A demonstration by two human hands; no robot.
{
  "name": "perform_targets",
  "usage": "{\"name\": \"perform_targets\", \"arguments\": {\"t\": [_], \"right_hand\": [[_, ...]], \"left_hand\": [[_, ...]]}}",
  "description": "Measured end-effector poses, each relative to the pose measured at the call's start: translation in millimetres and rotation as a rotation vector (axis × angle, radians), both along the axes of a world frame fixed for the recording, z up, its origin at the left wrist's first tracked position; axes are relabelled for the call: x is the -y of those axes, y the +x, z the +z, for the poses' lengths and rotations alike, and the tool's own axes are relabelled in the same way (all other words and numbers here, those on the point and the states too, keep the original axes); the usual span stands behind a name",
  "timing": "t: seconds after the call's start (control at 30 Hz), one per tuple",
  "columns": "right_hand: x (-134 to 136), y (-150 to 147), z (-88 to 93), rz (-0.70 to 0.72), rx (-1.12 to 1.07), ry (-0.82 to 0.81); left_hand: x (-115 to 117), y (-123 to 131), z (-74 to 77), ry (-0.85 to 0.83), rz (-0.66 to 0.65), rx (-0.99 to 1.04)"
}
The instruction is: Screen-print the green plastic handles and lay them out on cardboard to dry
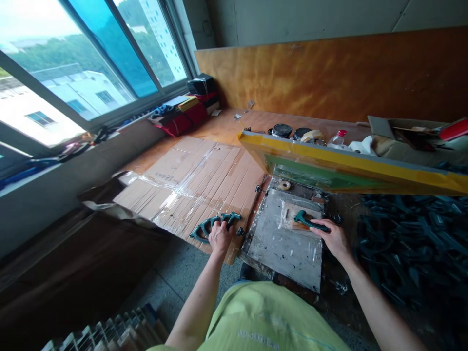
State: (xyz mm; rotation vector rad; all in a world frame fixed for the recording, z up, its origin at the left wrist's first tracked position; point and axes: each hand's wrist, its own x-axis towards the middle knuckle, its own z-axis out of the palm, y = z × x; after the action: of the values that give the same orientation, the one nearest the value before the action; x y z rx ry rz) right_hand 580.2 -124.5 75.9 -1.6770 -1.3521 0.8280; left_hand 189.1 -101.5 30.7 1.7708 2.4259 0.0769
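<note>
A workroom is lit by daylight through the windows [54, 102].
Trees [84, 48] and pale buildings [100, 90] are seen outside, past a blue-tinted pane [115, 46]; the grey wall [310, 18] is fronted by an upright orange-brown board [314, 73] behind the table [228, 122], and grey floor [179, 263] is shown below.

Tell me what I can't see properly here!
In the head view:
Palm of the left hand: covered by its own back.
Underside of the green handle: faces away.
Bottom of the red-capped bottle: behind the yellow-edged frame.
Rest of the dark green pile: past the right edge.
</note>
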Motion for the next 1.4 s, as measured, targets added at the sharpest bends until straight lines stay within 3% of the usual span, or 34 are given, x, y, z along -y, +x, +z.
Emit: {"name": "perform_targets", "arguments": {"t": [0.17,0.47,0.73,0.93,1.07,1.2,1.4], "right_hand": [[0,4,-3.8,0.011,0.002,-0.025],[-3,6,-1.7,0.054,0.044,-0.01],[-9,14,-14.8,0.115,0.059,0.02],[-15,11,-15.8,0.176,0.114,0.046],[-19,0,-7.7,0.193,0.261,0.156],[-20,-9,-5.9,0.222,0.424,0.223],[-18,-9,-18.9,0.291,0.592,0.281]], "left_hand": [[7,4,-1.2,0.004,0.056,-0.004],[14,11,9.3,0.093,0.056,-0.037],[25,14,-7.2,0.149,0.049,-0.033],[30,20,-13.3,0.237,0.264,-0.026],[32,21,-14.5,0.207,0.402,-0.011],[27,14,-12.7,0.103,0.337,0.024],[23,7,-4.9,0.074,0.281,0.024]]}}
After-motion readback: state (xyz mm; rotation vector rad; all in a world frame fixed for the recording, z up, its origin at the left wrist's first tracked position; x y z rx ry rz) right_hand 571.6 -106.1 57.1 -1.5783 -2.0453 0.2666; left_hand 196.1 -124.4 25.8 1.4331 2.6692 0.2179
